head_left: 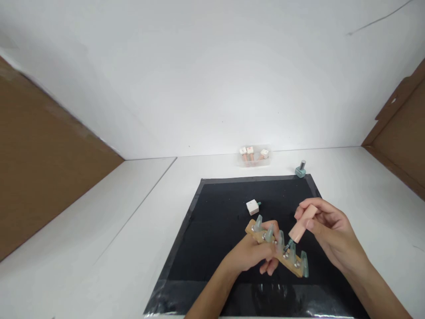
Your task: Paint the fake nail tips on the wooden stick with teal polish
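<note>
My left hand [255,252] grips a wooden nail-tip stand [285,262] over the black mat, fingers wrapped round its middle. Several pale green false nails [304,264] stand up along the stand on small metallic mounts. Between the fingertips of my right hand [327,230] is the pink handle of a nail polish brush [303,223], tilted down to the left. Its green-coated bristles are at one of the false nails near the middle of the row; whether they touch, I cannot tell. A white square polish bottle [253,207] lies on its side beyond the stand, with green at its neck.
A clear plastic box [254,163] with several white-and-pink bottles stands by the back wall. A green bottle with a silver cap [300,169] is at the far right corner of the black mat [212,230]. Brown cardboard panels [43,164] flank the white table [109,221].
</note>
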### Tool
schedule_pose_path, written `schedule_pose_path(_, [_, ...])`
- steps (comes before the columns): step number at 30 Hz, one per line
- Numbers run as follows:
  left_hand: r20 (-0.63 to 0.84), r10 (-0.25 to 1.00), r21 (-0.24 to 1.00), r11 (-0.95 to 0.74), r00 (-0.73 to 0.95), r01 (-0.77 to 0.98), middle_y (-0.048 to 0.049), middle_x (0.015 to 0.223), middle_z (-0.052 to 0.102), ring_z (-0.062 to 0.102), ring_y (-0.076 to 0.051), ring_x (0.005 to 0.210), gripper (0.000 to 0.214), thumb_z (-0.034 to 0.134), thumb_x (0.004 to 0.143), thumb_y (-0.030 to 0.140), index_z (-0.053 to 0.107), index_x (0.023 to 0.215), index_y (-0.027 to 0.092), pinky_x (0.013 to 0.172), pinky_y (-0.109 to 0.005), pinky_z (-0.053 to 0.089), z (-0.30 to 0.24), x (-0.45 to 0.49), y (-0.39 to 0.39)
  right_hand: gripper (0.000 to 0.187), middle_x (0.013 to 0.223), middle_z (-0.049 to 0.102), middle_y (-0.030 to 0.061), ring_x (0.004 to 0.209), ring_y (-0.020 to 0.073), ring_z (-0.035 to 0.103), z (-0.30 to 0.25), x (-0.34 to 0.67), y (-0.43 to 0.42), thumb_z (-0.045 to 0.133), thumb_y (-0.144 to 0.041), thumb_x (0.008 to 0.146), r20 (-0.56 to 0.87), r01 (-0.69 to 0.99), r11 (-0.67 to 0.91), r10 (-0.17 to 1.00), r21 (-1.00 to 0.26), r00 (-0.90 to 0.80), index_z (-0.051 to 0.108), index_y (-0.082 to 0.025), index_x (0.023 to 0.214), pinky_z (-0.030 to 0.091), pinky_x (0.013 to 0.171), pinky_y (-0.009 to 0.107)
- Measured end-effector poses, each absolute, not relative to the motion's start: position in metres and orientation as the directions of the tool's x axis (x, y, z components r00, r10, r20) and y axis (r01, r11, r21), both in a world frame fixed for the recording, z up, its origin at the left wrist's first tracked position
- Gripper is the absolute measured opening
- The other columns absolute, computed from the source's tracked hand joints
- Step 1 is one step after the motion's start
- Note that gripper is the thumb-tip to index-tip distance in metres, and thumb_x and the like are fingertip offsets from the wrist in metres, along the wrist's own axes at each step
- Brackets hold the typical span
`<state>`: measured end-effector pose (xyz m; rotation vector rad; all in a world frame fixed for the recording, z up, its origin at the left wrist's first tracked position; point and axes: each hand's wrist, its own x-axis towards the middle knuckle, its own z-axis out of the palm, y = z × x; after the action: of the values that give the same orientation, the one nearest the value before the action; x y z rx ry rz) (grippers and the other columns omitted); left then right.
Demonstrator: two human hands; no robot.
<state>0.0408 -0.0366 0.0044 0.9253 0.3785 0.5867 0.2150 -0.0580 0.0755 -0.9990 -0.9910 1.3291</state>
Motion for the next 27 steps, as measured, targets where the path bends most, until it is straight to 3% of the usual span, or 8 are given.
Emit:
schedule_pose_path(7, [-0.012,0.627,0.813,0.459,0.779,-0.357,0.0082,0.04,0.051,0.043,-0.006,0.029,0.018,0.061,0.068,0.014,0.044,0.075,0.017,0.027,-0.011,0.032,0.002,0.041,-0.037,0.031,0.071,0.067,0.0031,0.065,0.016,0.061,0.074,0.211,-0.052,0.084,-0.037,0.058,-0.221,-0.342,-0.203,0.975,-0.917,0.012,0.071,-0.02,0.081,0.05,0.061,0.027])
schedule_pose_path(11, [0.012,0.676,0.817,0.418,0.737,-0.397,0.0083,0.041,0.05,0.044,-0.005,0.029,0.018,0.062,0.07,0.017,0.045,0.076,0.017,0.028,-0.01,0.032,0.004,0.041,-0.039,0.028,0.07,0.066,0.002,0.065,0.0142,0.06,0.068,0.208,-0.05,0.084,-0.035,0.06,-0.302,-0.408,-0.288,0.953,-0.866,-0.033,0.067,-0.017,0.076,0.051,0.063,0.026])
schedule_pose_path(27, [0.087,0.702,0.788,0.386,0.707,-0.48,0.0089,0.044,0.049,0.046,-0.005,0.032,0.027,0.067,0.07,0.026,0.041,0.073,0.018,0.028,-0.01,0.033,0.003,0.043,-0.038,0.035,0.058,0.054,-0.0035,0.053,0.0079,0.045,0.067,0.203,-0.053,0.083,-0.039,0.059,-0.287,-0.35,-0.29,0.956,-0.891,-0.061,0.056,-0.016,0.06,0.041,0.052,0.02])
